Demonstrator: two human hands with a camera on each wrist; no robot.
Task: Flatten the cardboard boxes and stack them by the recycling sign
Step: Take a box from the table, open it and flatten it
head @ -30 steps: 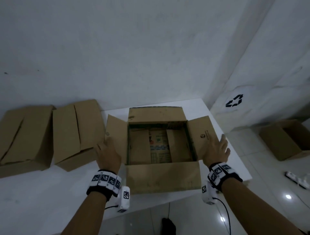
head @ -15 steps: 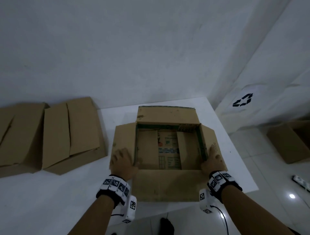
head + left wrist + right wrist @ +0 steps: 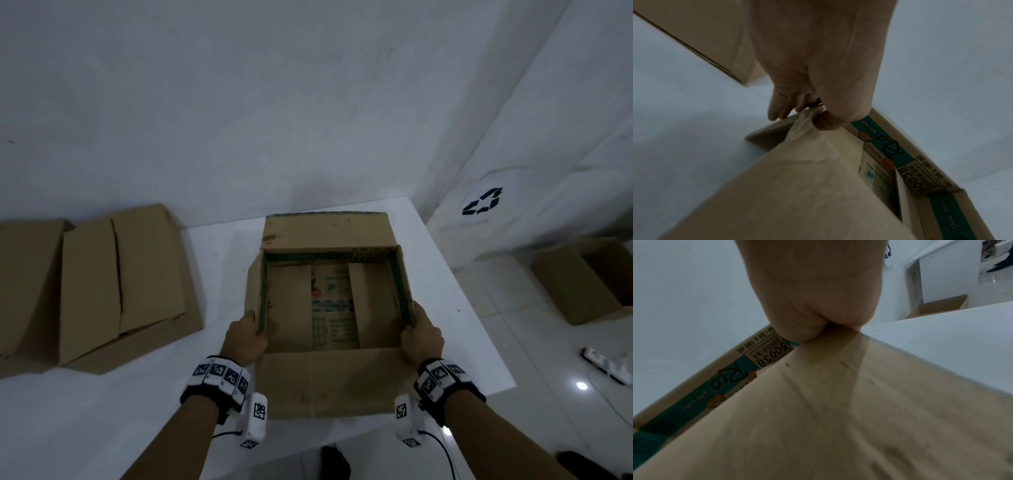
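An open cardboard box (image 3: 329, 305) stands on the white table (image 3: 219, 260), its flaps spread and printed panels showing inside. My left hand (image 3: 246, 334) grips the box's near left corner, thumb inside the wall; the left wrist view shows my left hand (image 3: 813, 104) pinching the box (image 3: 801, 178) edge. My right hand (image 3: 419, 337) grips the near right corner, and the right wrist view shows my right hand (image 3: 818, 313) curled over the box (image 3: 838, 402) rim. A recycling sign (image 3: 482, 202) hangs on the right wall.
Two closed cardboard boxes (image 3: 120, 284) lie on the table's left side. Another open box (image 3: 589, 277) stands on the floor under the sign. A power strip (image 3: 606, 365) lies on the floor to the right. The table's right edge runs close beside the box.
Both hands moved from the side flaps, where they lay flat, inward to the box's near corners and closed on them. The side flaps now hang folded down along the walls.
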